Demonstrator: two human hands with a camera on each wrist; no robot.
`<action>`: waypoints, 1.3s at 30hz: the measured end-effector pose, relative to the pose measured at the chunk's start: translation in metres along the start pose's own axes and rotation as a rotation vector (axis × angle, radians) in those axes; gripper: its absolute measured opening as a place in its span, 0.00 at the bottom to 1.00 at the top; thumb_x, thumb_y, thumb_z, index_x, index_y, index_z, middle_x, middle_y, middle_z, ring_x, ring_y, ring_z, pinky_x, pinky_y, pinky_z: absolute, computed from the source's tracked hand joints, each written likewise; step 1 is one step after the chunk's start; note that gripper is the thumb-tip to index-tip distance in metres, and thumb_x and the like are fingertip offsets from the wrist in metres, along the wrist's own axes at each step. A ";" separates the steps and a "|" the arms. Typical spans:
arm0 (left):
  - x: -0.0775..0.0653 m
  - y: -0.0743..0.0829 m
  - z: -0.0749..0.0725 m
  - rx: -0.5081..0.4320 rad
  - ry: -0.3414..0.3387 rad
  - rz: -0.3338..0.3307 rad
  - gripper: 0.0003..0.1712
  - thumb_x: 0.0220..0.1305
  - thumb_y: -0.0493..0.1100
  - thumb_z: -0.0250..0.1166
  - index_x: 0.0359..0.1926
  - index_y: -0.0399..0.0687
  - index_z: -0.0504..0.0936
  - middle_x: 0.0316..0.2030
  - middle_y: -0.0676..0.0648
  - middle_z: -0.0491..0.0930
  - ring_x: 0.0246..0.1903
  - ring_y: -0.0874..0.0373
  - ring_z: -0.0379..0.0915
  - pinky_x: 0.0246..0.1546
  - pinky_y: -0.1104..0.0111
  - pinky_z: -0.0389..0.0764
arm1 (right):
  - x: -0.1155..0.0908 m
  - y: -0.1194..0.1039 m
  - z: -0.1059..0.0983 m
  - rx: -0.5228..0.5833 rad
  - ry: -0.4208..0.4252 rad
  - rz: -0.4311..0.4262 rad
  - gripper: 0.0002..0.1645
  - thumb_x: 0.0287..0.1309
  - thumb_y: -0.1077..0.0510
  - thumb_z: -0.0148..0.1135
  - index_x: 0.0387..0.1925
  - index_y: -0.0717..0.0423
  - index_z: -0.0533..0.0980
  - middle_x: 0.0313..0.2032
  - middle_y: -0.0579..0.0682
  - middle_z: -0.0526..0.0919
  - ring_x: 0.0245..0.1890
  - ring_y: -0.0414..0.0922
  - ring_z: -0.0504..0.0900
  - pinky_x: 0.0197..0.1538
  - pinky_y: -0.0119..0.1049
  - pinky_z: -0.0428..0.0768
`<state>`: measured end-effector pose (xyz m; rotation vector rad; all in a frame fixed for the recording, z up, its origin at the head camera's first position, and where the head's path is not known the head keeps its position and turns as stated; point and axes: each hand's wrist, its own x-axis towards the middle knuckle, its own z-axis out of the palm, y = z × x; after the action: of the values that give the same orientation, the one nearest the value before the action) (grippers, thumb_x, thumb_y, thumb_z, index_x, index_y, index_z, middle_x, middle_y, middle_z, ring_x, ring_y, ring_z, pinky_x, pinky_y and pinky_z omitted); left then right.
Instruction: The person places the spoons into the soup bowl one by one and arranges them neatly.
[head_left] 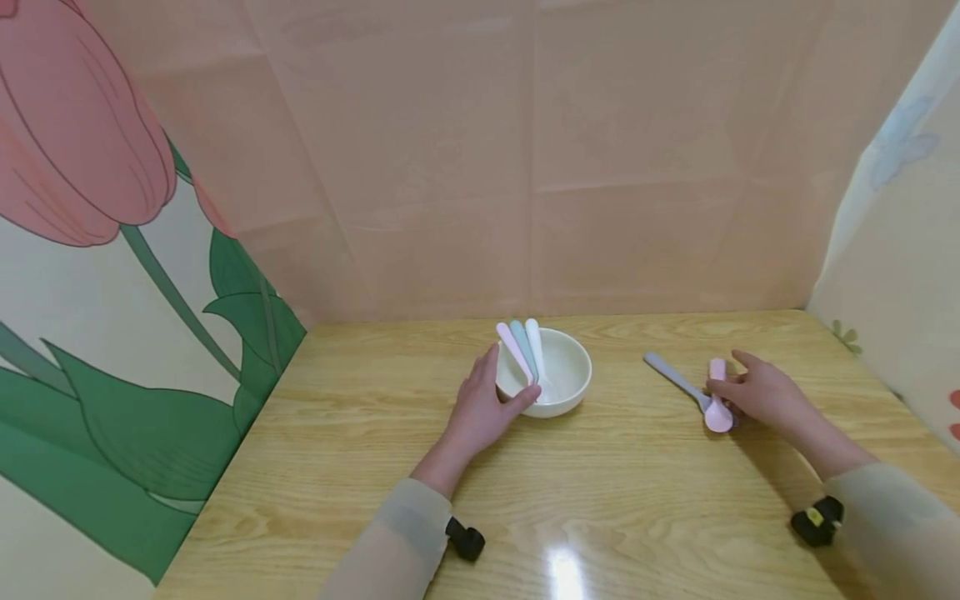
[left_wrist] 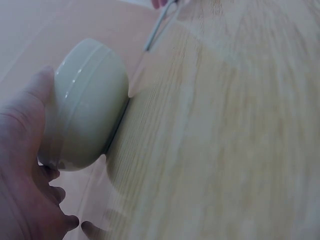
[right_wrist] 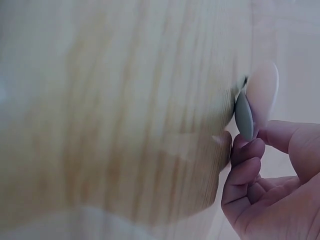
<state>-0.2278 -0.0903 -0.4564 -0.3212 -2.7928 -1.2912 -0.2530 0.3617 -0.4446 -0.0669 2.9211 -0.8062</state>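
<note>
Right hand (head_left: 765, 393) pinching pink spoon (head_left: 718, 418), handle toward worktop's (head_left: 585, 483) back edge; bowl (head_left: 553, 409) off left, left hand (head_left: 482, 408) gripping it.

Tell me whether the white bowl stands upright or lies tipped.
Upright: the head view shows the bowl with its mouth facing up, and the left wrist view shows its base toward the tabletop.

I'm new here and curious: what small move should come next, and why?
Perhaps the right hand should lift its pinched pink spoon toward the bowl: the left hand grips that bowl, and three spoons already lean inside.
</note>
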 end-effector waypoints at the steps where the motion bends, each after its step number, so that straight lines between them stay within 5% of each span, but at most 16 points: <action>1: 0.000 0.000 0.000 0.001 0.000 -0.003 0.63 0.71 0.77 0.65 0.91 0.55 0.47 0.86 0.45 0.56 0.80 0.38 0.59 0.76 0.38 0.64 | 0.000 0.000 0.000 0.003 0.000 -0.001 0.58 0.81 0.44 0.62 0.77 0.89 0.46 0.59 0.86 0.77 0.52 0.73 0.82 0.54 0.66 0.79; 7: -0.002 0.002 -0.001 0.005 -0.001 -0.014 0.64 0.71 0.78 0.66 0.91 0.55 0.47 0.87 0.45 0.55 0.81 0.35 0.57 0.76 0.36 0.63 | -0.001 0.002 0.001 0.029 0.011 -0.008 0.56 0.82 0.44 0.60 0.78 0.86 0.46 0.62 0.88 0.73 0.60 0.81 0.76 0.58 0.71 0.78; 17: 0.000 0.000 0.000 0.005 -0.009 -0.023 0.64 0.71 0.79 0.65 0.91 0.56 0.45 0.87 0.45 0.53 0.81 0.37 0.56 0.77 0.37 0.63 | -0.006 -0.005 0.000 0.076 0.075 -0.046 0.49 0.84 0.47 0.60 0.83 0.77 0.51 0.50 0.75 0.86 0.40 0.55 0.84 0.38 0.42 0.79; 39: 0.002 -0.004 0.002 0.007 0.002 0.006 0.64 0.71 0.78 0.65 0.91 0.55 0.46 0.87 0.45 0.54 0.81 0.38 0.56 0.78 0.39 0.62 | -0.008 -0.037 -0.005 0.184 0.169 -0.115 0.46 0.85 0.48 0.60 0.85 0.69 0.54 0.40 0.55 0.88 0.30 0.40 0.80 0.33 0.34 0.79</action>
<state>-0.2302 -0.0907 -0.4605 -0.3268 -2.7919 -1.2794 -0.2448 0.3333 -0.4205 -0.1597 3.0049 -1.1485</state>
